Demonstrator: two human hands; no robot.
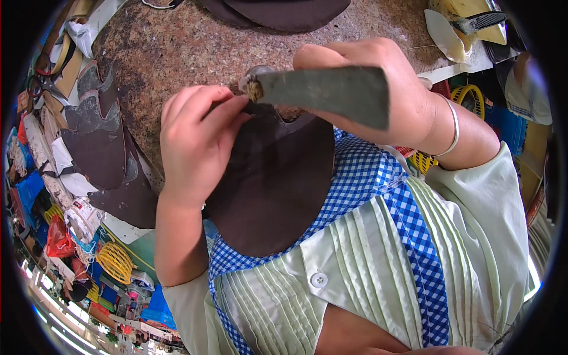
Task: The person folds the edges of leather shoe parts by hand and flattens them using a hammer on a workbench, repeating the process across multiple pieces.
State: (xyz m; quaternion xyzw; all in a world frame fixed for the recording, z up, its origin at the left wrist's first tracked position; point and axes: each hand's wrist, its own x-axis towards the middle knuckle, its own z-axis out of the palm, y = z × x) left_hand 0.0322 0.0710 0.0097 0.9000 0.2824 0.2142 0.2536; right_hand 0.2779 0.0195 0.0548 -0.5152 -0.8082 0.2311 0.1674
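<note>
My right hand point(378, 65) is closed in a fist behind a hammer point(331, 92). A broad, flared grey part of the hammer points to the right. At its narrow end are a round metal face and a bit of rough wood, close to my left fingertips. With thumb and fingers together, my left hand point(198, 136) pinches the upper edge of a dark brown shoe-upper piece point(275, 189). This piece has a rounded lower end and a curved notch at the top. It hangs over the table's near edge, against my blue checked apron point(370, 168). The fingertips partly hide the pinched edge.
Similar dark pieces point(97, 142) overlap at the left of the speckled stone table point(177, 41), with more brown pieces point(284, 12) at the far edge. Scissors point(47, 80) lie far left. A brush point(482, 22) rests at the far right. Yellow baskets point(115, 262) stand beyond the table.
</note>
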